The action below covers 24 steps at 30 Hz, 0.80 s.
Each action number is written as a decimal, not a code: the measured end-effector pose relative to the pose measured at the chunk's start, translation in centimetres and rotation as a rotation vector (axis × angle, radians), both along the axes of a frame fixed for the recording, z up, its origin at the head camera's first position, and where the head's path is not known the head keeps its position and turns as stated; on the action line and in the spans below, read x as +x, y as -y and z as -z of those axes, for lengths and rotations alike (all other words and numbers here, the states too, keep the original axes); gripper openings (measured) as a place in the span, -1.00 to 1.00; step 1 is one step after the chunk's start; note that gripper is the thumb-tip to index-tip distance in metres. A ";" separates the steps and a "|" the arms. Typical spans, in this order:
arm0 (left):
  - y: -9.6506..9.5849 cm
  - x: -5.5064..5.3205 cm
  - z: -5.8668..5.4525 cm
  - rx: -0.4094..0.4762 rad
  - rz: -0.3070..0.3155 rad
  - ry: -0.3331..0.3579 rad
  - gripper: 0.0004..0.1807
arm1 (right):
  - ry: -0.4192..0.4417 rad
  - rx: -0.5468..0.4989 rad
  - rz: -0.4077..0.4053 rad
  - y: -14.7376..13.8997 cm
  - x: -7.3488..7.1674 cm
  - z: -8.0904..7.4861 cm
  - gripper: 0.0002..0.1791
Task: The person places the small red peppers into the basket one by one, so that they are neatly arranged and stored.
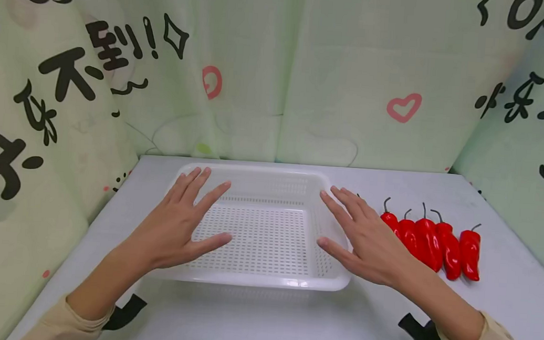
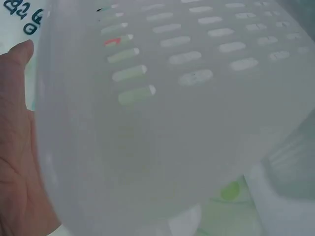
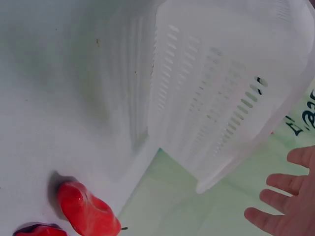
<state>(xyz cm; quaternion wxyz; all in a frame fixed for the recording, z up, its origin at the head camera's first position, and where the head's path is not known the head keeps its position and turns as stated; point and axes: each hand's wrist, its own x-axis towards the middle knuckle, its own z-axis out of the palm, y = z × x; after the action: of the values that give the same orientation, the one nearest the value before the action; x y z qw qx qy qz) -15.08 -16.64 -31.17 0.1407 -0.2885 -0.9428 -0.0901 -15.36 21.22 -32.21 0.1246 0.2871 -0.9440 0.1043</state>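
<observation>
A white plastic basket [image 1: 255, 280] with a slotted base stands on the table, holding nothing. Over its left side my left hand [image 1: 178, 226] is held with fingers spread and palm facing inward. My right hand [image 1: 366, 240] mirrors it over the right side, fingers straight and apart. Neither hand grips anything. Several glossy red chili peppers [image 1: 428, 241] with dark stems lie in a row to the right of the basket, partly hidden behind the right hand. In the right wrist view, the basket's slotted side wall [image 3: 197, 118] and a red pepper [image 3: 88, 209] show beside the hand.
The white table [image 1: 261, 327] ends at a pale green curtain [image 1: 345, 64] with dark lettering and pink hearts, which also hangs along both sides. Black straps [image 1: 124, 312] show near the wrists, by the beige sleeves [image 1: 71, 324].
</observation>
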 end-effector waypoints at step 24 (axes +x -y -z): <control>5.2 -0.6 1.6 0.269 -0.121 0.240 -0.21 | 0.127 -0.251 0.172 -5.1 0.1 1.4 -0.32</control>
<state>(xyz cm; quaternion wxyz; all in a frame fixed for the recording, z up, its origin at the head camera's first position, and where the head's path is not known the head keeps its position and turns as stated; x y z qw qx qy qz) -15.73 -21.80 -32.75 0.0698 -0.1969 -0.9479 -0.2406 -15.30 26.37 -33.62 0.1079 0.1800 -0.9507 0.2282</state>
